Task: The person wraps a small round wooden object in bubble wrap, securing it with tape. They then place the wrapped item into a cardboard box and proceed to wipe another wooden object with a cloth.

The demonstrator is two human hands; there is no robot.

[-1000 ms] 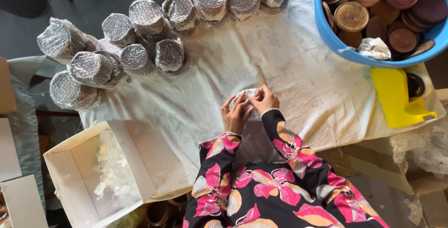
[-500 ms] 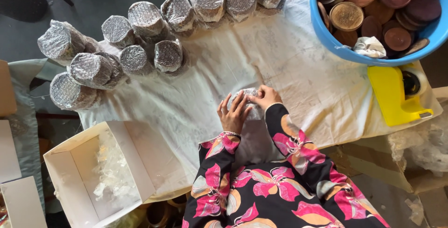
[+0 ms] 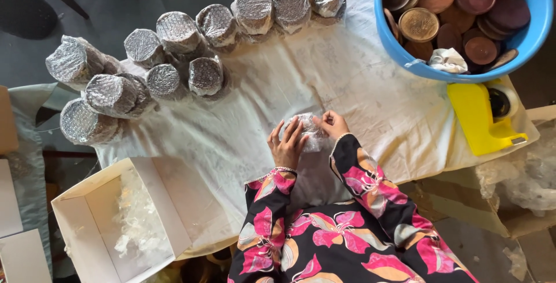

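My left hand (image 3: 288, 144) and my right hand (image 3: 333, 124) press together on a small item wrapped in clear bubble wrap (image 3: 311, 133), resting on a white cloth (image 3: 359, 80) spread over the table. Both hands hold the bundle, fingers curled over its top and sides; what is inside it is hidden. Floral sleeves cover both forearms. Several finished bubble-wrapped cylinders (image 3: 174, 57) lie in rows at the far left and back of the cloth.
A blue tub (image 3: 533, 34) at the back right holds several brown round discs. A yellow tape dispenser (image 3: 483, 118) lies beside it. An open white cardboard box (image 3: 75, 213) with plastic padding stands at the near left. Crumpled plastic (image 3: 521, 173) lies at the right.
Both hands stayed on the wrapped bundle, shifting their fingers over it and turning it slightly. Nothing else on the table moved.
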